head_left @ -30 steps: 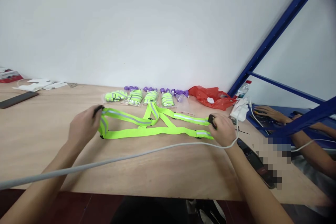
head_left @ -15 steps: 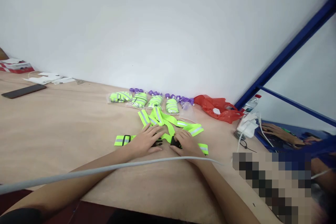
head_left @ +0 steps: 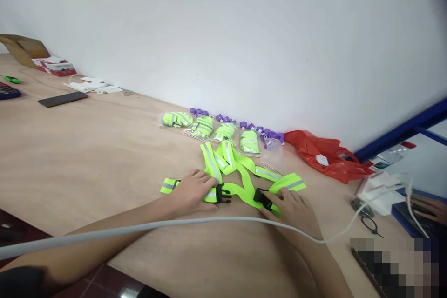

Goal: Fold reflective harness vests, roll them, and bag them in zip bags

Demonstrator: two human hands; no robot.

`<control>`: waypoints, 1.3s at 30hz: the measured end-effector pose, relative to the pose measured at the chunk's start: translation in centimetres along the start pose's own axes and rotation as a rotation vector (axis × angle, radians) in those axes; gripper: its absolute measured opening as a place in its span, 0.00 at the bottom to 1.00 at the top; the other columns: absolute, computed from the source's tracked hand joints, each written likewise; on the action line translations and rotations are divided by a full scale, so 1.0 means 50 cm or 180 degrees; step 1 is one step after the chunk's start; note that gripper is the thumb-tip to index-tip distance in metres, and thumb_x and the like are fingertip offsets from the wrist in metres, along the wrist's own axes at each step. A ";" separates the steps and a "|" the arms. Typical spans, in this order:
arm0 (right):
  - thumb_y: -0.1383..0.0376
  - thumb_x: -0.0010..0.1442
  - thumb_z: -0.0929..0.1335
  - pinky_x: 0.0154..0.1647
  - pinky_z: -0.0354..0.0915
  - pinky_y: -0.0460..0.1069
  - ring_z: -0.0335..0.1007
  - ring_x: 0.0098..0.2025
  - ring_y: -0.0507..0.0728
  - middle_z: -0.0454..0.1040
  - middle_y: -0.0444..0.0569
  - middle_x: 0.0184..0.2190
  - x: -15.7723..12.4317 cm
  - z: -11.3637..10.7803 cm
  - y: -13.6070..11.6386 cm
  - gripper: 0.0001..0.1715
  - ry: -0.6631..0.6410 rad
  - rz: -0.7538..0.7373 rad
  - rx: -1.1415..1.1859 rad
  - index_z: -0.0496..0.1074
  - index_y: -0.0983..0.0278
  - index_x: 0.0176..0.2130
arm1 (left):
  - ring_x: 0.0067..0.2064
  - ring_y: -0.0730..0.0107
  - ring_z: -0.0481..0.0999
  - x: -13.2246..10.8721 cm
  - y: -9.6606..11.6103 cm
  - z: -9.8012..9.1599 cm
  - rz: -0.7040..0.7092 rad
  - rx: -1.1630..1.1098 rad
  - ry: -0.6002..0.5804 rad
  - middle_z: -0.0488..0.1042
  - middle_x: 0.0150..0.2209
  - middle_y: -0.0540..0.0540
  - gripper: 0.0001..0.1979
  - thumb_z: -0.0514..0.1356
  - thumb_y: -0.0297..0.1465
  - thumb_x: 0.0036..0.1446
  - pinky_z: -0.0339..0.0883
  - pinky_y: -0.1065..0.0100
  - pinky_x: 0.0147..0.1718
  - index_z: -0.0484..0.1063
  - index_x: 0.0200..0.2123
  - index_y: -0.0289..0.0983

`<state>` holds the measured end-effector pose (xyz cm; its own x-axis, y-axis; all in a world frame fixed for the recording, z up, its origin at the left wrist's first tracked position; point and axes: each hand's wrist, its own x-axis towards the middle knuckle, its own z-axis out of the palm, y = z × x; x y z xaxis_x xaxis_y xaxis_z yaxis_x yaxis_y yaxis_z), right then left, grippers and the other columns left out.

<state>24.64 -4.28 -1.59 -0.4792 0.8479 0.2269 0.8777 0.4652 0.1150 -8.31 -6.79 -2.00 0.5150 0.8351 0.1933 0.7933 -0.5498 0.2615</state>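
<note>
A neon-yellow harness of reflective straps [head_left: 244, 188] with silver stripes lies loosely spread on the table. My left hand [head_left: 195, 191] grips its left strap just behind a black pronged buckle half [head_left: 223, 194], whose prongs point right. At the other side, my right hand [head_left: 291, 207] has its thumb and fingers closed on the black socket half of the buckle [head_left: 263, 198]. A gap separates the two halves. The far straps cross and fold over one another beyond my hands. Part of the left strap is hidden under my left hand.
Behind the harness stand several bagged strap bundles [head_left: 202, 126], purple pieces [head_left: 274, 136] and a red plastic bag [head_left: 314, 153]. A white cable [head_left: 240, 219] crosses in front of my forearms. A phone [head_left: 63, 98] lies left; another person's hand [head_left: 428, 207] is at far right.
The view has swung left. My hands have moved farther apart, my right hand shifting right with the socket half, and both buckle halves now show more plainly.
</note>
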 end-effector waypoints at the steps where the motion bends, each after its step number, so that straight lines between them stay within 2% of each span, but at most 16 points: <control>1: 0.51 0.55 0.73 0.37 0.64 0.57 0.73 0.40 0.67 0.77 0.54 0.39 -0.003 0.001 0.006 0.24 -0.0043 0.0100 -0.0034 0.77 0.54 0.51 | 0.48 0.54 0.73 0.001 0.002 0.001 -0.0038 -0.0086 0.0003 0.77 0.45 0.44 0.24 0.65 0.49 0.57 0.61 0.58 0.50 0.69 0.48 0.39; 4: 0.47 0.54 0.72 0.36 0.65 0.58 0.74 0.42 0.70 0.79 0.57 0.40 -0.012 0.004 0.025 0.35 -0.0127 0.0412 -0.0040 0.72 0.55 0.58 | 0.49 0.55 0.74 0.002 0.007 -0.001 -0.0179 -0.0318 0.0017 0.76 0.46 0.45 0.21 0.67 0.45 0.57 0.63 0.59 0.49 0.69 0.47 0.40; 6: 0.47 0.54 0.72 0.39 0.66 0.59 0.75 0.43 0.71 0.80 0.57 0.42 -0.013 0.006 0.034 0.37 -0.0186 0.0496 0.0083 0.70 0.56 0.60 | 0.50 0.55 0.74 0.002 0.009 -0.005 -0.0244 -0.0426 0.0034 0.76 0.46 0.44 0.20 0.67 0.43 0.57 0.64 0.58 0.49 0.69 0.47 0.40; 11: 0.54 0.57 0.71 0.52 0.68 0.61 0.74 0.53 0.69 0.78 0.56 0.54 0.001 0.005 0.026 0.35 -0.0443 0.0386 0.0964 0.69 0.58 0.62 | 0.49 0.55 0.75 0.006 0.012 -0.004 -0.0241 -0.0562 0.0165 0.77 0.47 0.44 0.19 0.65 0.41 0.57 0.65 0.58 0.49 0.69 0.49 0.41; 13: 0.55 0.59 0.69 0.54 0.68 0.60 0.74 0.55 0.68 0.77 0.56 0.55 0.008 0.007 0.016 0.32 -0.0440 0.0445 0.1196 0.70 0.60 0.60 | 0.50 0.55 0.75 0.009 0.012 0.001 -0.0169 -0.0567 0.0192 0.77 0.48 0.44 0.19 0.64 0.41 0.59 0.65 0.58 0.50 0.69 0.50 0.41; 18: 0.54 0.59 0.68 0.53 0.70 0.61 0.75 0.53 0.68 0.79 0.56 0.51 0.020 0.030 0.004 0.27 -0.0092 0.0762 0.1471 0.75 0.62 0.55 | 0.51 0.54 0.74 0.014 0.012 0.013 -0.0009 -0.0505 0.0166 0.76 0.49 0.43 0.19 0.63 0.41 0.59 0.65 0.57 0.52 0.69 0.50 0.40; 22: 0.55 0.60 0.67 0.53 0.70 0.61 0.75 0.53 0.68 0.80 0.55 0.50 0.021 0.049 0.008 0.23 0.0247 0.0806 0.1675 0.76 0.61 0.51 | 0.50 0.54 0.75 0.014 0.012 0.020 0.0061 -0.0467 0.0195 0.76 0.48 0.43 0.19 0.63 0.41 0.58 0.65 0.57 0.51 0.69 0.50 0.40; 28: 0.54 0.57 0.69 0.56 0.69 0.62 0.73 0.55 0.69 0.78 0.56 0.52 0.018 0.064 0.024 0.26 0.0297 0.0557 0.1899 0.75 0.62 0.53 | 0.49 0.54 0.75 0.024 0.015 0.026 0.0099 -0.0456 0.0231 0.77 0.47 0.42 0.19 0.62 0.43 0.59 0.66 0.58 0.50 0.69 0.49 0.40; 34: 0.55 0.56 0.68 0.56 0.70 0.63 0.75 0.53 0.69 0.79 0.57 0.50 0.021 0.057 0.019 0.26 0.0371 0.0685 0.2065 0.76 0.63 0.51 | 0.50 0.54 0.75 0.046 0.022 0.027 0.0011 -0.0622 0.0227 0.77 0.47 0.42 0.20 0.63 0.44 0.57 0.65 0.58 0.50 0.70 0.48 0.40; 39: 0.53 0.57 0.68 0.53 0.74 0.61 0.77 0.50 0.67 0.80 0.53 0.46 0.019 0.084 0.022 0.21 0.0973 0.0630 0.2170 0.78 0.58 0.47 | 0.47 0.55 0.76 0.080 0.020 0.037 -0.0256 -0.1005 0.0319 0.77 0.46 0.45 0.19 0.66 0.42 0.53 0.67 0.59 0.47 0.70 0.46 0.42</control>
<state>25.11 -1.90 -5.32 -0.2034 0.8698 0.4496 0.7002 0.4502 -0.5541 -4.86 -3.97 -2.70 0.4080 0.8787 0.2479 0.6825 -0.4739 0.5565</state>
